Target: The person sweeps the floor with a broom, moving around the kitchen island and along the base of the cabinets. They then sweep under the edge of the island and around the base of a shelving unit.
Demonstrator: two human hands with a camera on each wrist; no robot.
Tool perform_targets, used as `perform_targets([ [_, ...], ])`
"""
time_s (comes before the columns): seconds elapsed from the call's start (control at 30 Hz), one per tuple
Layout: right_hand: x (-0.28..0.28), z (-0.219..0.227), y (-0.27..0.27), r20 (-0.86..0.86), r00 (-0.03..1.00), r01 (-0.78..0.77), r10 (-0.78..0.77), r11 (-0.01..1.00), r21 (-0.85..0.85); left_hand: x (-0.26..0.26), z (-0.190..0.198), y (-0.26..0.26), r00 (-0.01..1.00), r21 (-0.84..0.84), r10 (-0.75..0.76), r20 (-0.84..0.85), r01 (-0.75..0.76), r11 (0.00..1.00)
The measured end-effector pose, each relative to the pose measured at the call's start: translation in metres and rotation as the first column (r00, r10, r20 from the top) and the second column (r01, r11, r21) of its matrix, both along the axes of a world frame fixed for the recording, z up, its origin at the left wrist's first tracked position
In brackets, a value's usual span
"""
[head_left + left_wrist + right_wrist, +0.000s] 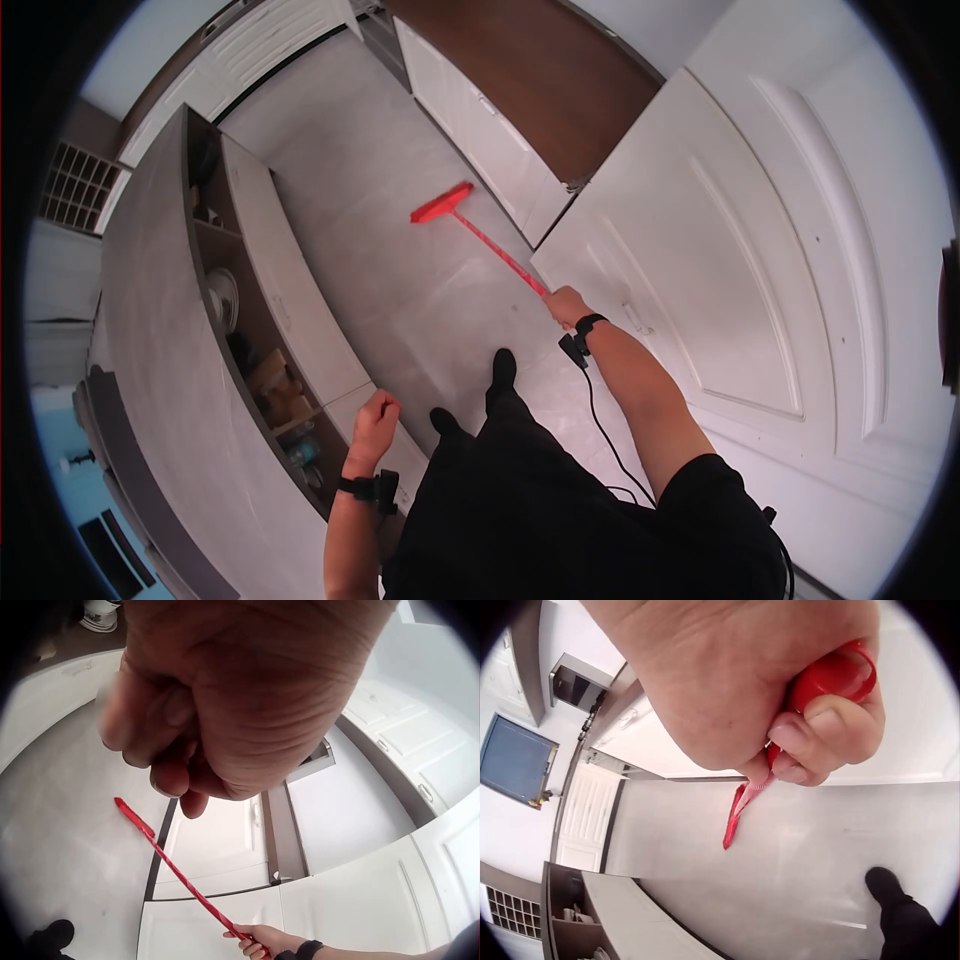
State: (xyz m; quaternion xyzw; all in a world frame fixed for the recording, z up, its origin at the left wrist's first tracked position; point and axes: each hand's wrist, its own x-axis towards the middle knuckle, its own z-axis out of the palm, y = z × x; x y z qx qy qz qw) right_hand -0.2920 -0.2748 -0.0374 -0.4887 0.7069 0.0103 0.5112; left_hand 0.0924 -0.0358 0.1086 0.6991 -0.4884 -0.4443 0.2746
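A red broom (500,254) slants down to the grey floor, its wide head (441,203) lying there away from the feet. My right hand (568,306) grips the upper end of its handle. In the right wrist view the fingers (832,731) wrap around the handle, and the red hollow end cap (838,679) sticks out of the fist. Beside the open shelves, my left hand (375,425) hangs in the air with loosely curled fingers. It holds nothing; the left wrist view shows the bent fingers (169,774) from close by.
A long cabinet (190,330) with open shelves, holding plates (224,298) and other items, runs along the left. White cupboards (680,250) and a brown countertop (540,70) line the right. Two dark shoes (502,368) stand on the floor (340,140) between them. A black cable (605,425) trails from the right wrist.
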Motion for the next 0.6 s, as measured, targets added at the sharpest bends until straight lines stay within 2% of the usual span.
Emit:
perform_targets([
  [0.03,0.004,0.015,-0.002,0.005,1.000,-0.021,0.021,1.000,0.007,-0.002,0.000,-0.004,1.000,0.007,0.021,0.005,-0.021,1.000],
  [0.1,0.002,0.035,0.003,0.069,0.995,-0.057,0.065,0.992,-0.112,-0.006,-0.002,-0.010,0.999,-0.016,0.051,0.014,-0.051,0.999],
  [0.13,-0.005,0.040,0.013,0.065,0.996,-0.051,0.059,0.992,-0.113,-0.008,-0.001,-0.013,0.997,-0.009,0.075,0.015,-0.074,0.997],
  [0.2,-0.041,0.033,0.050,0.029,0.997,-0.069,0.073,0.990,-0.125,-0.010,-0.001,-0.015,0.996,-0.020,0.083,-0.012,-0.084,0.996],
  [0.3,-0.093,0.073,0.126,-0.001,1.000,-0.027,0.027,0.999,-0.043,-0.010,-0.005,-0.014,0.997,0.016,0.075,0.022,-0.076,0.997],
  [0.37,-0.142,0.056,0.183,-0.130,0.985,-0.122,0.113,0.991,-0.062,-0.013,-0.010,-0.014,0.997,0.000,0.079,0.026,-0.079,0.997],
  [0.43,-0.176,0.031,0.239,-0.169,0.974,-0.177,0.149,0.970,-0.168,-0.012,-0.013,-0.017,0.996,-0.026,0.082,0.029,-0.081,0.996],
  [0.47,-0.184,0.025,0.254,-0.254,0.943,-0.277,0.217,0.932,-0.233,-0.013,-0.015,-0.020,0.996,-0.021,0.081,0.027,-0.080,0.997],
  [0.53,-0.168,0.033,0.249,-0.218,0.957,-0.193,0.189,0.981,0.005,-0.016,-0.017,-0.020,0.996,0.002,0.090,0.015,-0.090,0.996],
  [0.6,-0.147,0.034,0.238,-0.245,0.944,-0.212,0.222,0.975,0.065,-0.015,-0.013,-0.022,0.996,0.032,0.091,-0.008,-0.091,0.995],
])
